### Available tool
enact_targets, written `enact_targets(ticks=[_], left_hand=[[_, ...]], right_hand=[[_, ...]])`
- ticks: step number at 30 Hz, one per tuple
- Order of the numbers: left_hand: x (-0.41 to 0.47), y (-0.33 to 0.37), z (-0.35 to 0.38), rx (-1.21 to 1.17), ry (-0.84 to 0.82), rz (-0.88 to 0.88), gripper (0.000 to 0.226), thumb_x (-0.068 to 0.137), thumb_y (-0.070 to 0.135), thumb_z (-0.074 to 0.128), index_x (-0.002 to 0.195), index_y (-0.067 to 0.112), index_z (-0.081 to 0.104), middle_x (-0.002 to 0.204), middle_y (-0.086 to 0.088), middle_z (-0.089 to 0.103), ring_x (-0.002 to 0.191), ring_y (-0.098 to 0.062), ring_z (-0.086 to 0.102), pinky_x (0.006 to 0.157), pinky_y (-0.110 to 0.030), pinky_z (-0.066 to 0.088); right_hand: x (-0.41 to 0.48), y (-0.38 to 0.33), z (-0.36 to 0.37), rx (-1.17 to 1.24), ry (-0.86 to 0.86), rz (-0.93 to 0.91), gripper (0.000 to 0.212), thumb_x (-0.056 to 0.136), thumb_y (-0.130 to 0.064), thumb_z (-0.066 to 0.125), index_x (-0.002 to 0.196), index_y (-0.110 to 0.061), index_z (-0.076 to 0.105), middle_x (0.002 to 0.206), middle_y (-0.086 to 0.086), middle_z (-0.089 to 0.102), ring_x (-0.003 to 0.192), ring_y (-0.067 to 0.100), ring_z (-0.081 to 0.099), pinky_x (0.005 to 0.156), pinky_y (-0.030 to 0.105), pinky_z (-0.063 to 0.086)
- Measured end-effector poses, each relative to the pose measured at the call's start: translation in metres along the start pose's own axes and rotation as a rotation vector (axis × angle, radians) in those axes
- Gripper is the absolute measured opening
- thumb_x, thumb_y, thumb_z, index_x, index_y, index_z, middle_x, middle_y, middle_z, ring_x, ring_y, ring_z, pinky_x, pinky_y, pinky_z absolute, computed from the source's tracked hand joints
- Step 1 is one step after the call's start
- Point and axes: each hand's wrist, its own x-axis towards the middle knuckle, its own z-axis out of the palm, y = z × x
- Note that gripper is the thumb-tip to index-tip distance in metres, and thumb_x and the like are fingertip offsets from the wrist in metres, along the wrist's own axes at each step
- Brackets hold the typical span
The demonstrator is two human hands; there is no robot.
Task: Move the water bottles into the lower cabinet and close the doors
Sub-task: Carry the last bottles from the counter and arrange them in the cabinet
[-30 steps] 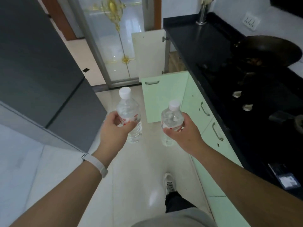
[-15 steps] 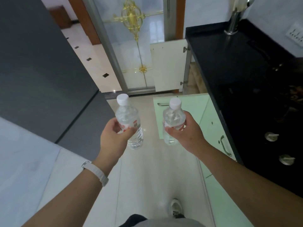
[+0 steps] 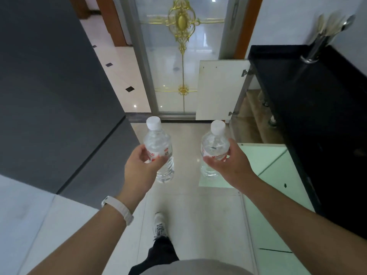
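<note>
My left hand (image 3: 142,168) grips a clear water bottle (image 3: 158,147) with a white cap and a red label, held upright over the floor. My right hand (image 3: 228,167) grips a second clear water bottle (image 3: 215,145) of the same kind. Ahead on the right, the lower cabinet (image 3: 256,120) under the black counter stands open, its wooden inside showing. Its white far door (image 3: 218,90) swings out toward the glass door. A pale green near door (image 3: 256,157) also stands open, just behind my right hand.
A dark grey fridge (image 3: 55,92) fills the left side. The black counter (image 3: 309,108) runs along the right, with a metal utensil holder (image 3: 317,46) at its far end. A glass sliding door (image 3: 182,56) with gold ornament closes the aisle ahead. My shoe (image 3: 159,225) is on the tiled floor.
I have walked forward along the aisle with both bottles. The open cabinet and its doors are nearer now, and the stove and wok have left the view.
</note>
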Motion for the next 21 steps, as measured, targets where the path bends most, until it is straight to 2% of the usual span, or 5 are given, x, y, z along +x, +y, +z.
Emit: enact_targets(ticks=[4, 7, 9, 16, 21], left_hand=[[0.084, -0.004, -0.021, 0.005, -0.040, 0.016, 0.036, 0.070, 0.042, 0.090, 0.096, 0.035, 0.066, 0.091, 0.019, 0.073, 0.084, -0.001, 0.069, 0.075, -0.024, 0.051], [0.145, -0.003, -0.037, 0.018, -0.059, 0.037, 0.043, 0.068, 0.046, 0.088, 0.103, 0.029, 0.069, 0.090, 0.018, 0.073, 0.084, 0.001, 0.068, 0.069, -0.011, 0.047], [0.185, -0.004, -0.045, 0.004, -0.095, 0.026, 0.043, 0.073, 0.037, 0.090, 0.108, 0.024, 0.069, 0.095, 0.013, 0.074, 0.089, -0.006, 0.070, 0.075, -0.018, 0.051], [0.282, -0.001, -0.044, 0.001, -0.147, 0.048, 0.036, 0.074, 0.025, 0.091, 0.097, 0.034, 0.065, 0.091, 0.032, 0.069, 0.085, 0.011, 0.065, 0.063, -0.001, 0.044], [0.332, 0.004, -0.018, -0.012, -0.207, 0.015, 0.040, 0.073, 0.026, 0.091, 0.104, 0.034, 0.066, 0.093, 0.024, 0.073, 0.091, 0.006, 0.068, 0.066, -0.007, 0.047]], right_hand=[[0.062, -0.031, 0.043, -0.009, 0.056, 0.037, 0.058, 0.056, -0.057, 0.077, 0.106, -0.039, 0.055, 0.093, -0.025, 0.065, 0.083, -0.005, 0.063, 0.071, 0.027, 0.053], [0.107, -0.054, 0.073, -0.001, 0.056, 0.077, 0.067, 0.055, -0.056, 0.079, 0.112, -0.031, 0.057, 0.101, -0.010, 0.069, 0.092, 0.012, 0.067, 0.084, 0.046, 0.057], [0.133, -0.066, 0.088, -0.007, 0.064, 0.080, 0.070, 0.054, -0.058, 0.080, 0.113, -0.029, 0.057, 0.103, -0.006, 0.069, 0.094, 0.016, 0.068, 0.085, 0.048, 0.057], [0.196, -0.087, 0.116, 0.009, 0.120, 0.091, 0.062, 0.057, -0.057, 0.081, 0.112, -0.042, 0.055, 0.100, -0.021, 0.068, 0.091, 0.002, 0.067, 0.086, 0.037, 0.058], [0.243, -0.085, 0.116, 0.058, 0.123, 0.101, 0.061, 0.059, -0.055, 0.081, 0.113, -0.044, 0.053, 0.103, -0.027, 0.066, 0.091, -0.004, 0.066, 0.080, 0.026, 0.055]])
